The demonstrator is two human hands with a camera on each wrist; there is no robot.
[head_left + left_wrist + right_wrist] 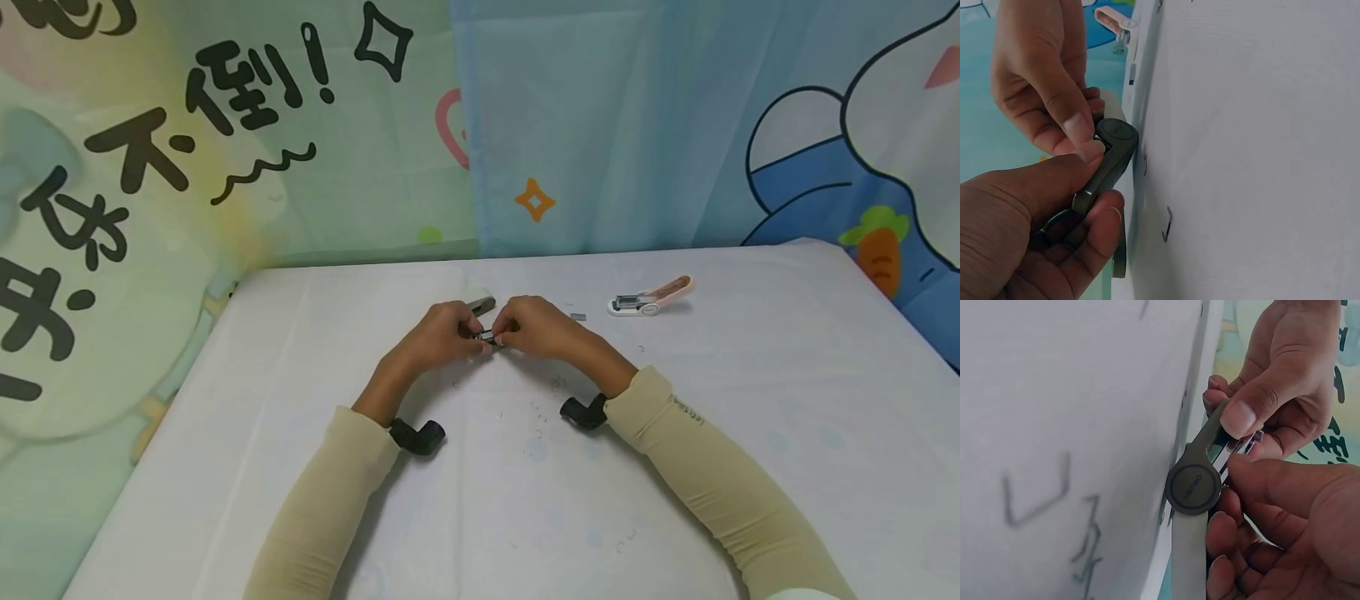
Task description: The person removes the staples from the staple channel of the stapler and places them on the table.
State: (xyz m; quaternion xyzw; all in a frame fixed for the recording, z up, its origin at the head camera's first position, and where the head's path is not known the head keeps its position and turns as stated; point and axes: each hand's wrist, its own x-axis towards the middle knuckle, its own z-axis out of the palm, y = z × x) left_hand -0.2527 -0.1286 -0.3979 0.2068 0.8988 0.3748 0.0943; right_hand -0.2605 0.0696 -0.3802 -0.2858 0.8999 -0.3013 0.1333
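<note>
A dark grey-green stapler (pixel 482 306) with a pale part is held between both hands above the far middle of the table. My left hand (pixel 450 335) grips its dark arm, with thumb and curled fingers on either side. Close to the round hinge, my right hand (pixel 534 325) pinches at the stapler, its thumb by the shiny metal track (pixel 1225 464). The two thumbs nearly meet there in the right wrist view. Fingers hide much of the track, and I cannot tell whether staples are between the right fingertips.
A second stapler (pixel 651 298), white and pink with a brown top, lies at the back right. A short grey staple strip (pixel 578 317) lies behind the right hand. Loose staples (pixel 1167 224) are scattered on the white tablecloth (pixel 465 517). Printed curtains (pixel 600 125) hang behind the table.
</note>
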